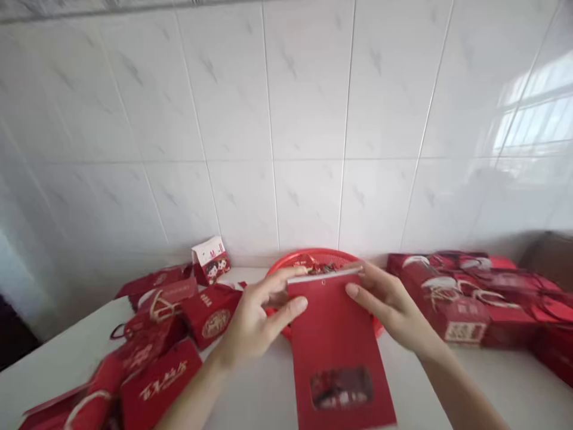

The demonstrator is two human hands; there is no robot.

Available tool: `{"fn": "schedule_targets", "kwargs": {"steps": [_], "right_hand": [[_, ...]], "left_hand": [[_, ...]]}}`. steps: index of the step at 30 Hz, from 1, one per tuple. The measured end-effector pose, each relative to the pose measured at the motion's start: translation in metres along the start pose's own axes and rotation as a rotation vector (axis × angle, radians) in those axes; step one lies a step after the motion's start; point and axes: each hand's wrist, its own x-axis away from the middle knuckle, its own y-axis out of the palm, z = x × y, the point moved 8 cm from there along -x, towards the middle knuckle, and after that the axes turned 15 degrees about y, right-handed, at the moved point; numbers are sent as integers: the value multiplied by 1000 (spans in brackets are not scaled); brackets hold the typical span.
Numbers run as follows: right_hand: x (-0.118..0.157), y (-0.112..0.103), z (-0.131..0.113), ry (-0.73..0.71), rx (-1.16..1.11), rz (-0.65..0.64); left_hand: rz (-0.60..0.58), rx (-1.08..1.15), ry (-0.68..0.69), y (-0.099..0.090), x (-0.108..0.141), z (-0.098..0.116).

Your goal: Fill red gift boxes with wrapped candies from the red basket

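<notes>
A tall red paper bag (333, 340) with a small window near its bottom is held upright at the centre. My left hand (264, 310) pinches its upper left corner between thumb and fingers. At the upper right corner, my right hand (394, 304) grips the bag the same way. The bag's top edge looks pressed flat, with a small hole just below it. Behind the bag stands a red plastic basket (286, 261) holding small items too small to tell apart; the bag and my hands hide part of it.
Several red gift boxes and bags (163, 379) lie piled on the left of the white table (58, 352). A small white-and-red box (211, 261) stands by the tiled wall. More red boxes with cord handles (465, 316) fill the right side.
</notes>
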Motion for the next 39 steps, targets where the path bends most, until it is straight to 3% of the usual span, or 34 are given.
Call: {"fn": "schedule_targets", "kwargs": {"steps": [8, 12, 17, 22, 33, 36, 39], "right_hand": [[4, -2, 3, -7, 34, 1], [3, -10, 0, -15, 101, 100], [1, -7, 5, 38, 83, 20], [1, -9, 3, 19, 124, 50], [6, -18, -4, -31, 242, 182], [7, -17, -4, -46, 248, 181], [8, -16, -6, -64, 229, 198]], "left_hand": [[54, -175, 145, -5, 4, 5], [63, -201, 161, -4, 1, 7], [48, -235, 169, -2, -2, 9], [48, -189, 184, -1, -2, 7], [30, -33, 125, 7, -2, -4], [103, 35, 55, 4, -1, -12], [95, 132, -30, 7, -1, -19]]}}
